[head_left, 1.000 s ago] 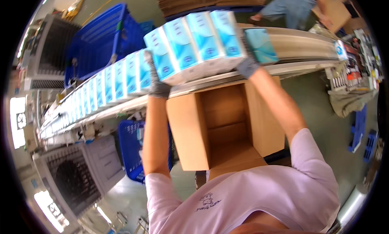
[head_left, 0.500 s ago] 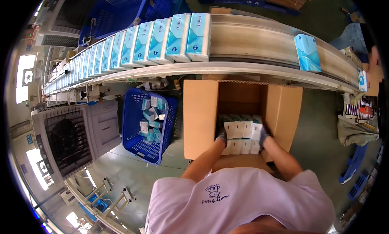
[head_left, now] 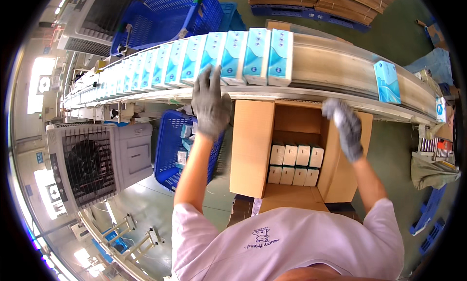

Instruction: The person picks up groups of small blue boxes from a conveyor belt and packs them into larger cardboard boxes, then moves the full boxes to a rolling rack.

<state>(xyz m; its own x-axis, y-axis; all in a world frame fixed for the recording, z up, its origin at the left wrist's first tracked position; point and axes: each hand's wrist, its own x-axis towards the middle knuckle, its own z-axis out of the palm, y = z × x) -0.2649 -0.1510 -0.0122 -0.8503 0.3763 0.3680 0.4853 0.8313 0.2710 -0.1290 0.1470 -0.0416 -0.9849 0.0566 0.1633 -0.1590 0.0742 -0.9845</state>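
Observation:
My left hand (head_left: 210,103), in a grey glove, is raised at the conveyor's near edge with its fingers stretched out. Its fingertips overlap the row of blue-and-white tissue packs (head_left: 234,57); whether they touch is unclear. My right hand (head_left: 344,128), gloved too, is over the right flap of the open carton (head_left: 253,147). Motion smears its fingers. Two rows of tissue packs (head_left: 290,154), pale ends up, stand inside the carton. Further right, one separate tissue pack (head_left: 387,81) is on the conveyor (head_left: 331,67).
Left of the carton stands a blue basket (head_left: 165,149) with loose packs, partly behind my left arm. A grey fan unit (head_left: 97,159) is further left. Beyond the conveyor are a larger blue crate (head_left: 160,18) and stacked flat cardboard (head_left: 321,1). Another person is partly visible at the far right.
Both hands have come up out of the carton, leaving its packs in two rows. My left hand moved up and left to the conveyor packs; my right rose over the right flap.

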